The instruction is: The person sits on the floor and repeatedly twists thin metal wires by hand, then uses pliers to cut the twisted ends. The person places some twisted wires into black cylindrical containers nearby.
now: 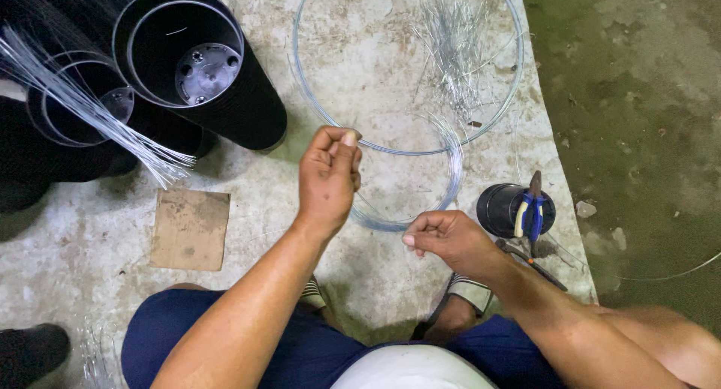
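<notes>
Both hands, the left hand [328,175] and right hand [443,239], pinch the small wire coil [420,186] lying between them, left hand nearer its far rim.

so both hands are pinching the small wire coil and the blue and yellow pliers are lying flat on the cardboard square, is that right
Not quite. The head view shows the pliers resting on top of the small black pot, not on the cardboard square. The left hand and right hand do pinch the wire coil.

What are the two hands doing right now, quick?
Left hand: closed, pinching the wire coil at its top edge.
Right hand: closed, pinching the same coil's lower edge.
</notes>
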